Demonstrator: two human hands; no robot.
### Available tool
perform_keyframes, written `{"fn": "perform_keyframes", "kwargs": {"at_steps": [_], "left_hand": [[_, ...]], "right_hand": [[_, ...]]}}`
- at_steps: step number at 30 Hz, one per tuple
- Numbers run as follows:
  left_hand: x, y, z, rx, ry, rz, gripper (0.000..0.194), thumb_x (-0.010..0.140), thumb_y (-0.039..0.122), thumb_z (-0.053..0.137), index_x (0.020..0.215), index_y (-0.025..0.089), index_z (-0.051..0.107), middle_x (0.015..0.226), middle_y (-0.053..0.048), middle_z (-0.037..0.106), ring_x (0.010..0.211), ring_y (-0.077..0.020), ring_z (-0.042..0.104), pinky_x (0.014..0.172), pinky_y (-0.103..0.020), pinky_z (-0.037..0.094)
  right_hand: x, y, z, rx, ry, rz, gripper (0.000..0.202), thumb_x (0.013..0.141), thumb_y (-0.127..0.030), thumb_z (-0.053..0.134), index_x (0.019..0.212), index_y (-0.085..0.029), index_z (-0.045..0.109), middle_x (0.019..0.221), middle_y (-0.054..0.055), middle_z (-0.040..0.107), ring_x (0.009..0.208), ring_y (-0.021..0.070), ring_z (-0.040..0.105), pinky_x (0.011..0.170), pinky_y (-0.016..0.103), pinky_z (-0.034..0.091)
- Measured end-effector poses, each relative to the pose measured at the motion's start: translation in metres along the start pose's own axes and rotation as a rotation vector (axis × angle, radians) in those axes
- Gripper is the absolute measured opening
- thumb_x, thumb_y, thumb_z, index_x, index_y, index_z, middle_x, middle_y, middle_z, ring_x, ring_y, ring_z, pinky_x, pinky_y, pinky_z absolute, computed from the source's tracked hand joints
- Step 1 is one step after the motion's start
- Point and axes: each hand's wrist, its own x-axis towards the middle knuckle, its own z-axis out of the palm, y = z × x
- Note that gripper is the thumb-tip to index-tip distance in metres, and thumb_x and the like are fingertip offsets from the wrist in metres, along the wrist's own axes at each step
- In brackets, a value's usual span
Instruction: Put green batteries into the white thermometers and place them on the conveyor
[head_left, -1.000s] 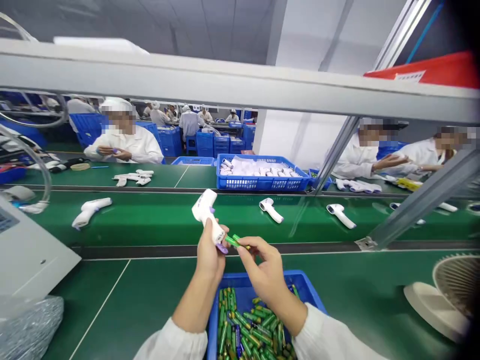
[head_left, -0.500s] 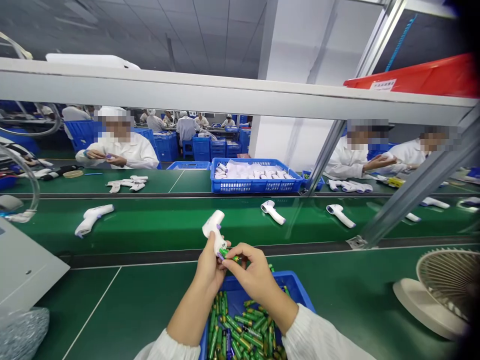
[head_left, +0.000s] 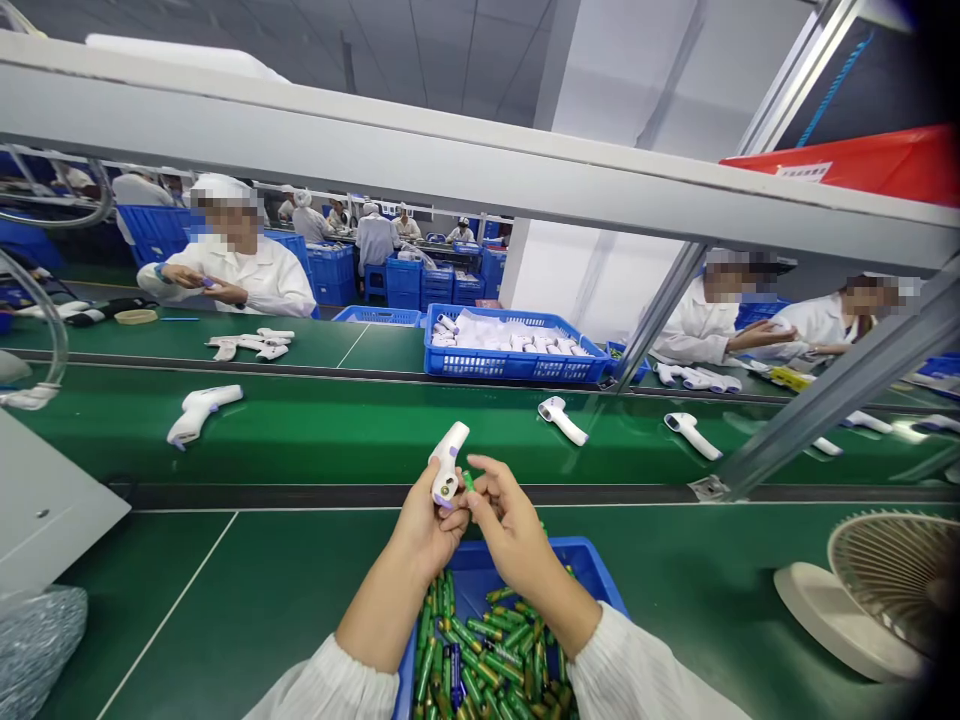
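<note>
A white infrared thermometer with purple trim (head_left: 450, 455) is gripped in my left hand (head_left: 422, 530). Its handle end faces me, and a battery end shows in the open compartment there. Just to the right, the closed fingers of my right hand (head_left: 517, 525) pinch a green battery (head_left: 469, 481), apart from the handle opening. Below both hands sits a blue tray (head_left: 592, 575) of loose green batteries (head_left: 480, 655), with a dark blue one (head_left: 455, 680) among them. My right forearm covers part of the tray.
More thermometers lie on the green conveyor belt (head_left: 337, 430), one to the left (head_left: 202, 412) and several to the right. Beyond is a blue basket (head_left: 517, 365) of thermometers. A fan (head_left: 847, 620) stands at right; a metal post (head_left: 825, 400) slants down there. Co-workers sit opposite.
The thermometer has turned so its handle opening faces me. One battery end now shows inside it, and my right hand holds a green battery slightly away from it. The camera view has tilted.
</note>
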Motion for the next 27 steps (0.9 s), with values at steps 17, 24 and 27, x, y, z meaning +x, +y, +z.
{"fn": "perform_keyframes", "kwargs": {"at_steps": [17, 24, 27], "left_hand": [[0.0001, -0.005, 0.0, 0.093, 0.024, 0.05, 0.027, 0.094, 0.032, 0.052, 0.076, 0.012, 0.052, 0.053, 0.003, 0.041, 0.037, -0.0022, 0.034, 0.031, -0.011, 0.026], [0.0001, -0.0075, 0.0018, 0.135, 0.046, 0.078, 0.03, 0.092, 0.038, 0.056, 0.074, 0.013, 0.05, 0.051, 0.004, 0.039, 0.036, -0.0031, 0.032, 0.031, -0.012, 0.024], [0.0012, -0.0078, 0.0004, 0.172, 0.016, 0.071, 0.028, 0.092, 0.038, 0.054, 0.08, 0.013, 0.052, 0.054, 0.002, 0.045, 0.036, -0.0033, 0.033, 0.03, -0.012, 0.023]], "right_hand": [[-0.0005, 0.0068, -0.0021, -0.401, 0.163, -0.363, 0.018, 0.093, -0.018, 0.056, 0.097, -0.026, 0.072, 0.106, 0.005, 0.072, 0.089, 0.0205, 0.066, 0.079, 0.038, 0.054], [0.0, 0.0063, -0.0045, -0.552, 0.063, -0.38, 0.034, 0.097, -0.018, 0.047, 0.124, -0.031, 0.063, 0.115, 0.002, 0.069, 0.101, 0.0233, 0.061, 0.086, 0.043, 0.052], [-0.0023, 0.0021, -0.004, -0.466, -0.011, -0.311, 0.044, 0.099, -0.02, 0.036, 0.142, -0.03, 0.044, 0.137, 0.003, 0.054, 0.124, 0.0242, 0.048, 0.101, 0.047, 0.044]]}}
